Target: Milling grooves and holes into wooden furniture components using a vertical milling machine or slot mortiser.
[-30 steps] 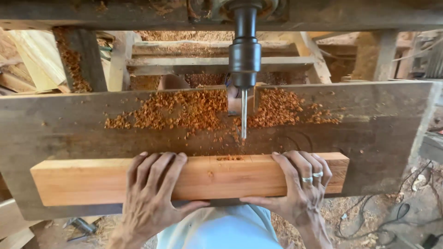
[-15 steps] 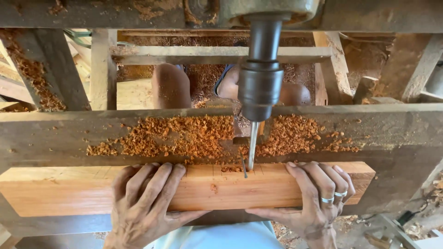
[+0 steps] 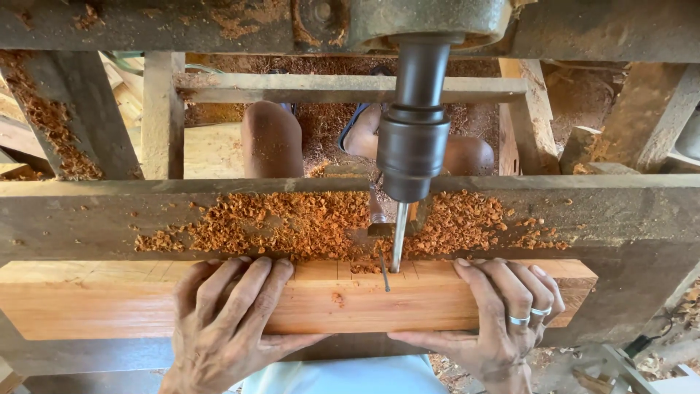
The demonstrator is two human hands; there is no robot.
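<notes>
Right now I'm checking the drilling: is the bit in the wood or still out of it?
In: the bit tip meets the wooden block's top edge, with fresh chips there. Depth cannot be told.

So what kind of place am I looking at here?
Most likely a woodworking shop. A drill press chuck drives its bit into a reddish wood beam held by the left hand and right hand, with wood shavings heaped behind.

Weathered grey timber frame (image 3: 164, 117), orange sawdust-strewn dirt floor (image 3: 328, 120), stacked pale planks (image 3: 211, 149), daylight from behind
</notes>
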